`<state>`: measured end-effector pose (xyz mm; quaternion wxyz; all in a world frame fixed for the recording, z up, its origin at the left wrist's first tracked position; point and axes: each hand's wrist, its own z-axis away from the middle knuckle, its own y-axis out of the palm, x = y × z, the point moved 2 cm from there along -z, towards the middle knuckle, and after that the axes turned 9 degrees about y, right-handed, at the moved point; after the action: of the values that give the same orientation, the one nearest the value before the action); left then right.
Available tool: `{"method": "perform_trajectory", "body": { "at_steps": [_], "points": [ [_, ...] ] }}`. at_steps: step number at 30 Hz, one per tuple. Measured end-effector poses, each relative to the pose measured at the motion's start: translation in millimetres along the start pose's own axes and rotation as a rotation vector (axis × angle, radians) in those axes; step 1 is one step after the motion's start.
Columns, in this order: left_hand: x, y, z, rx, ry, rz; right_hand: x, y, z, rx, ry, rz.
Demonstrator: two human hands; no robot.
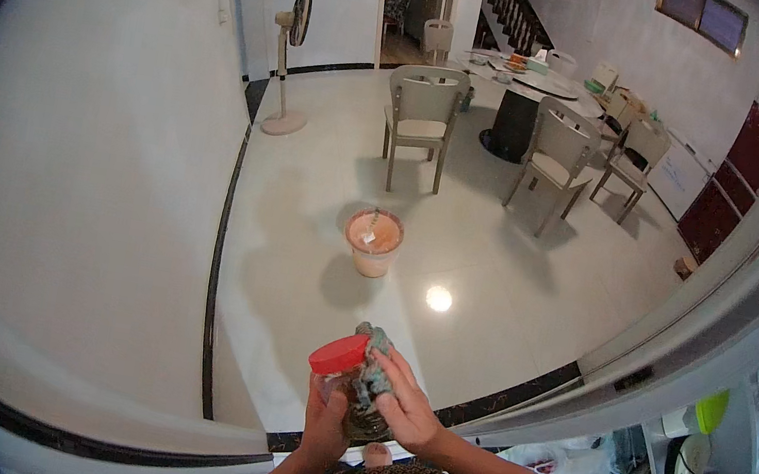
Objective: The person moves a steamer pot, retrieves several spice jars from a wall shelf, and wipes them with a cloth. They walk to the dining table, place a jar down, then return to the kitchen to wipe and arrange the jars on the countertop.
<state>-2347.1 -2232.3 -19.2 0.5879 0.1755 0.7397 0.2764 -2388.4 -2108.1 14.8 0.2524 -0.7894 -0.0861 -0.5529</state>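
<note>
A clear jar (336, 386) with a red screw lid (338, 354) is tilted in front of my body. My left hand (326, 413) grips it around its left side, below the lid. On the jar's right side lies a crumpled grey-green cloth (374, 369), pressed there by my right hand (407, 407) with its fingers spread along it. The cloth and both hands hide much of the jar, so its contents are hard to make out.
A waste bin (374, 240) with a liner stands on the tiled floor ahead. Beyond it are chairs (427, 108), a round table (576, 104) and a pedestal fan (288, 61). A white wall (90, 157) rises at left; open shelves (657, 470) with household items are at right.
</note>
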Motion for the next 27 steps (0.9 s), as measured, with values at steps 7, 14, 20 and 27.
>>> {"method": "perform_trajectory", "body": {
  "at_steps": [7, 14, 20, 27],
  "points": [
    [6, -37, -105, 0.112, 0.147, -0.44, -48, 2, -108, 0.036, 0.348, -0.59],
    [-10, -99, -237, 0.051, 0.369, -0.633, -90, 26, -233, -0.16, 0.396, -0.413],
    [-34, -132, -337, 0.036, 0.316, -0.566, -109, 35, -351, -0.057, 0.25, -0.177],
    [-35, -163, -447, 0.028, 0.405, -0.67, -154, 51, -466, -0.034, 0.447, -0.582]
  ]
}}
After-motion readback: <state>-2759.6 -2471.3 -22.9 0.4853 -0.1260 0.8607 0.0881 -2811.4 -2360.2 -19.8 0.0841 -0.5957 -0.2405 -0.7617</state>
